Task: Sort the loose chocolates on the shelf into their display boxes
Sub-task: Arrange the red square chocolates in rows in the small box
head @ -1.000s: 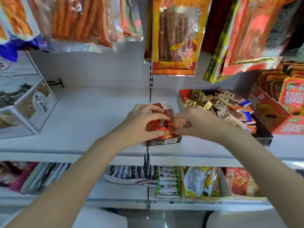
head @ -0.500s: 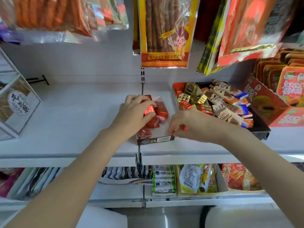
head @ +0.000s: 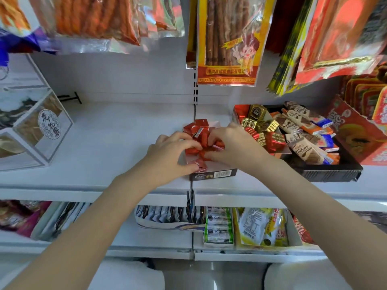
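A small dark display box (head: 213, 175) with a barcode on its front sits on the white shelf (head: 109, 143) at the centre. Several red-wrapped chocolates (head: 195, 131) lie piled inside it. My left hand (head: 169, 155) covers the box's left side, fingers curled over the red chocolates. My right hand (head: 232, 147) comes in from the right, fingertips pinching red chocolates in the middle of the pile. To the right, a black tray (head: 330, 173) holds gold, red and long brown-and-white wrapped chocolates (head: 301, 149).
Snack bags (head: 228, 40) hang low above the shelf. White gift boxes (head: 37, 130) stand at the left, red packages (head: 360, 132) at the far right. The lower shelf holds sachets and packets (head: 218, 225).
My right hand has moved from the box's front right corner up into the pile, meeting my left hand. The camera has shifted, so the box sits slightly differently in view.
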`<state>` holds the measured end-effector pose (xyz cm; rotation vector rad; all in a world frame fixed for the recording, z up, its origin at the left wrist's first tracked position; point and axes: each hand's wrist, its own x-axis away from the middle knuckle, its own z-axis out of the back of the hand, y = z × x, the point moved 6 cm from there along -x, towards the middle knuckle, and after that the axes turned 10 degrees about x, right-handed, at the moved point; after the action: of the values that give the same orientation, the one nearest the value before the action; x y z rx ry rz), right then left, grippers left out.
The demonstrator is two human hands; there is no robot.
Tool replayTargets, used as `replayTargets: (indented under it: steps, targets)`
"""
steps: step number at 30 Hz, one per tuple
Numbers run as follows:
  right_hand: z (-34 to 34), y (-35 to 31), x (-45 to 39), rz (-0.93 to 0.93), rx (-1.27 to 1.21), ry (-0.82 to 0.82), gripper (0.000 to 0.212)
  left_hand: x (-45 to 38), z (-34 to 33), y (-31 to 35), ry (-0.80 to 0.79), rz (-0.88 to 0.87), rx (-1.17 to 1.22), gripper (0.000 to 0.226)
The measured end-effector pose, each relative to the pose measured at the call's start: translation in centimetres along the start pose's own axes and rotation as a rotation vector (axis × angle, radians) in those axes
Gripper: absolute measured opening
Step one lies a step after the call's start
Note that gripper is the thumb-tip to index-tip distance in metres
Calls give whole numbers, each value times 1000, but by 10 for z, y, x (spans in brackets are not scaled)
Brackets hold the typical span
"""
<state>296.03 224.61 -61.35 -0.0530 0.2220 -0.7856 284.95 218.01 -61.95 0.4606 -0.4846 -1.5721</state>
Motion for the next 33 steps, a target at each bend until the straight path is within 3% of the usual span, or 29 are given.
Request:
replayTargets:
  steps: [4,11,20,28,30,33]
  targets:
    - [-5,-5,-6,3,-33,-21,32,-1,0,0,-35,-16,45,43]
    - [16,20,2,-140,-545,-183,33,-8,2,3,-51,-20,49,37]
    - [26,18,20,23,-624,-236,40,-13,-2,7,-35,2,-27,40]
    - [31,13,20,-48,-844,-276,13,-10,-3,9,-33,17,-22,46]
    - [31,12,18,-28,-706,-214,14,-10,-3,8,-26,14,-16,46]
    - [26,3,18,108,-220,-180,21,-11,-3,7,-25,4,-15,45]
